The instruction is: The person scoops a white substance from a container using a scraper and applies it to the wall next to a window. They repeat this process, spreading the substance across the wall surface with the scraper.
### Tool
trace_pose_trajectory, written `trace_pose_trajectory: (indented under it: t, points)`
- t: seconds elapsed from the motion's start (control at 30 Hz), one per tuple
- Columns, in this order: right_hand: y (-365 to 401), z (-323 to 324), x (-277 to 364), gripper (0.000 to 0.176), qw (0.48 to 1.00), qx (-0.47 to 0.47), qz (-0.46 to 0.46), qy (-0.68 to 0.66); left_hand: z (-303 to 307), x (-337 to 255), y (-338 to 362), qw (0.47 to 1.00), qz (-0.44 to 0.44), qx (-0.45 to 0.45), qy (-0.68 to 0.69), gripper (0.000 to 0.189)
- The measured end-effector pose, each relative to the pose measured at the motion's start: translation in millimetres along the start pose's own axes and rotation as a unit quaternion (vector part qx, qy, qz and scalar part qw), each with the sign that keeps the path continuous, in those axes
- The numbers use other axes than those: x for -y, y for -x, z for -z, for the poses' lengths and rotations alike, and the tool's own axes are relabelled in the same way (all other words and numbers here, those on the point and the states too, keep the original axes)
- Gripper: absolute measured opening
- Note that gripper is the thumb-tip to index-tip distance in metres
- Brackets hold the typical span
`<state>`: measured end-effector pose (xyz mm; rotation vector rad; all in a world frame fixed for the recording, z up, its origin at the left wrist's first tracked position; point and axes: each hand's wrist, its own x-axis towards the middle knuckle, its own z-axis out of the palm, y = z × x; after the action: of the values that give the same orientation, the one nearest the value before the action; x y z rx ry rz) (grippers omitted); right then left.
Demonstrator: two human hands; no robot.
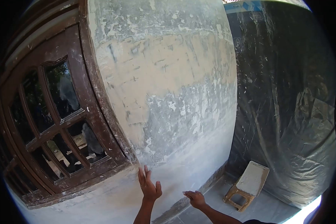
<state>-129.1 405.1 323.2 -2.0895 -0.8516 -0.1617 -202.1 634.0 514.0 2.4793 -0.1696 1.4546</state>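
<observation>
My left hand (150,187) is raised in front of the wall just below the window's lower right corner, fingers stretched up and thumb apart, holding nothing. Lower and to its right is my right hand (195,199), its fingers extended toward the left and nothing visible in them. Behind both hands stands a patchy wall (183,112), grey with white smears. A broad beige coat of filler (153,63) covers its upper middle and runs down along the window side. Whitish plaster shows on the wall's lower part.
A brown wooden window (89,93) with dark panes fills the left side. Dark plastic sheeting (287,93) hangs at the right. Near its foot, a rectangular tray of pale paste (252,179) rests on a small stool (237,198) on the grey floor (198,216).
</observation>
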Motion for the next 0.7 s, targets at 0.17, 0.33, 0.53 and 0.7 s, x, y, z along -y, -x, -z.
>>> trace_pose_trajectory:
  t: [0.17,0.33,0.53,0.7]
  points:
    - [60.3,105.1,-75.6,0.029,0.983,-0.057,-0.17,-0.027,-156.5,-121.5,77.5,0.973,0.159,0.061,0.153,0.056]
    - [114.1,178.8,-165.3,0.033,0.943,-0.071,-0.323,-0.037,-269.1,-247.5,141.6,0.915,0.237,0.207,0.251,0.062]
    - [194.3,232.4,-255.5,0.033,0.902,-0.099,-0.419,0.033,-342.1,-332.1,186.8,0.852,0.271,0.339,0.293,0.065]
    - [213.7,264.9,-316.8,0.033,0.864,-0.102,-0.493,0.026,-394.1,-358.8,227.1,0.798,0.317,0.43,0.281,0.066]
